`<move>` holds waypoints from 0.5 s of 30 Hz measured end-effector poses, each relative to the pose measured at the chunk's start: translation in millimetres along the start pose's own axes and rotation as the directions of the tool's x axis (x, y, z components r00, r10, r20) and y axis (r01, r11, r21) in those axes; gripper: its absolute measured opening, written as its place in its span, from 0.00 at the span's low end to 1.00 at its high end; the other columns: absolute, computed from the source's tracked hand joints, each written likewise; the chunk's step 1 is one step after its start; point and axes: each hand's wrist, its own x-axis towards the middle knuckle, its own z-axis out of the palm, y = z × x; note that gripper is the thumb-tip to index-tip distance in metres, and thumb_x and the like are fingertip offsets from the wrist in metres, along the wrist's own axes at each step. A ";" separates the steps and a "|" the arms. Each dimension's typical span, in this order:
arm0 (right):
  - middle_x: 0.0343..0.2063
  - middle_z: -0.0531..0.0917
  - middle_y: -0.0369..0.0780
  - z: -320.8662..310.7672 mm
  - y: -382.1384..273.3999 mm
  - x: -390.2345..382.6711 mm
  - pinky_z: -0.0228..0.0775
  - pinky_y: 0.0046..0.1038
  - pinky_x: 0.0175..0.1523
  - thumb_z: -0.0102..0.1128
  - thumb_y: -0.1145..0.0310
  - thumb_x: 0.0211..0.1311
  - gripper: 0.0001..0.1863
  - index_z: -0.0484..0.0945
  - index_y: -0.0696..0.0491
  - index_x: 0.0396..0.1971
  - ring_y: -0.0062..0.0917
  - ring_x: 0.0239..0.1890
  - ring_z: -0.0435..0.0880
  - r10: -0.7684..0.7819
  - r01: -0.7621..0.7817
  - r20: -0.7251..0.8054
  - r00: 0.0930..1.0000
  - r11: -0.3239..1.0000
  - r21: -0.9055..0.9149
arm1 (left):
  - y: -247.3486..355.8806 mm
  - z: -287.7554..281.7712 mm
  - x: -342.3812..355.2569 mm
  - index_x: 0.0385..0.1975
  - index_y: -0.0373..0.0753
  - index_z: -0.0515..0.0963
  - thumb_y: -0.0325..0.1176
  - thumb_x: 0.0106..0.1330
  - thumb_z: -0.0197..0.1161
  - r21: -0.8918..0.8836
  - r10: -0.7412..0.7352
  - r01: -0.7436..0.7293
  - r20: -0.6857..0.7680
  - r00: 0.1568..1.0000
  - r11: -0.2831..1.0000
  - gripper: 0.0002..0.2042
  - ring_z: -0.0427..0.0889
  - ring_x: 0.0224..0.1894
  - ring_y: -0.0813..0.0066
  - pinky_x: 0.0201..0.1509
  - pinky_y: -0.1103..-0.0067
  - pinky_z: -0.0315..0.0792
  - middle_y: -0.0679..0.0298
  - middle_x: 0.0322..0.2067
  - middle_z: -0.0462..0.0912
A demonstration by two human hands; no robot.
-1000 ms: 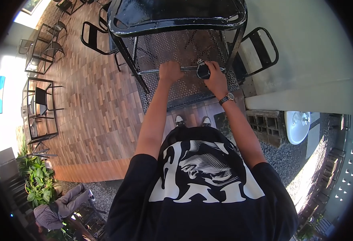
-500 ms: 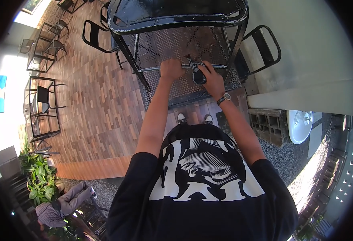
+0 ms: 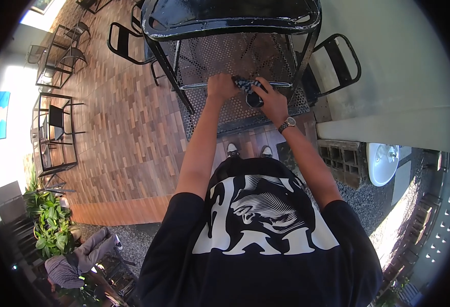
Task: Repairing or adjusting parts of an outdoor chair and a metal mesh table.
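Out in front of me, over the lower frame of a black metal table (image 3: 225, 24), I hold a black-and-white checkered cloth (image 3: 244, 86). My right hand (image 3: 273, 101), with a watch on its wrist, is closed round its right side. Below those fingers hangs a dark rounded part with a pale rim (image 3: 254, 100); I cannot make out what it is. My left hand (image 3: 222, 87) is curled into a fist against the cloth's left end. Its fingertips are hidden, so the exact grip does not show.
Black metal chairs flank the table on the left (image 3: 127, 43) and right (image 3: 340, 61). A perforated metal panel (image 3: 225, 118) lies beneath it. To the right are hollow blocks (image 3: 341, 157) and a white sink (image 3: 383, 163). A person (image 3: 76, 261) sits at lower left, beside green plants (image 3: 51, 220).
The checkered cloth has shifted left and up and now meets my left fist, where a gap showed before. My right hand keeps its hold. The whole view has moved slightly.
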 end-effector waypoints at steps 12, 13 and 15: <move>0.62 0.72 0.34 -17.2 -14.6 13.3 0.80 0.40 0.40 0.71 0.72 0.43 0.34 0.75 0.40 0.56 0.41 0.40 0.85 0.114 -0.127 0.103 0.988 0.983 0.134 | -2.2 -1.6 -1.0 0.27 0.39 0.86 0.46 0.48 0.68 0.061 -0.008 0.005 0.050 0.999 0.998 0.16 0.86 0.37 0.52 0.42 0.63 0.79 0.49 0.31 0.85; 0.61 0.73 0.35 -15.7 -17.8 19.4 0.80 0.42 0.42 0.71 0.71 0.44 0.34 0.74 0.41 0.57 0.43 0.43 0.84 0.176 -0.183 0.054 0.983 0.970 0.159 | -0.4 -2.8 0.3 0.27 0.40 0.86 0.47 0.47 0.70 0.074 -0.015 0.010 0.067 0.998 0.997 0.17 0.86 0.37 0.54 0.42 0.63 0.80 0.51 0.31 0.86; 0.58 0.75 0.39 -13.4 -20.4 37.3 0.78 0.44 0.47 0.70 0.67 0.48 0.32 0.74 0.43 0.58 0.45 0.47 0.82 0.220 -0.229 0.068 0.973 0.953 0.197 | 1.7 -5.2 3.1 0.28 0.40 0.86 0.49 0.46 0.72 0.094 -0.019 0.011 0.088 0.996 0.996 0.17 0.87 0.36 0.56 0.41 0.63 0.80 0.53 0.31 0.86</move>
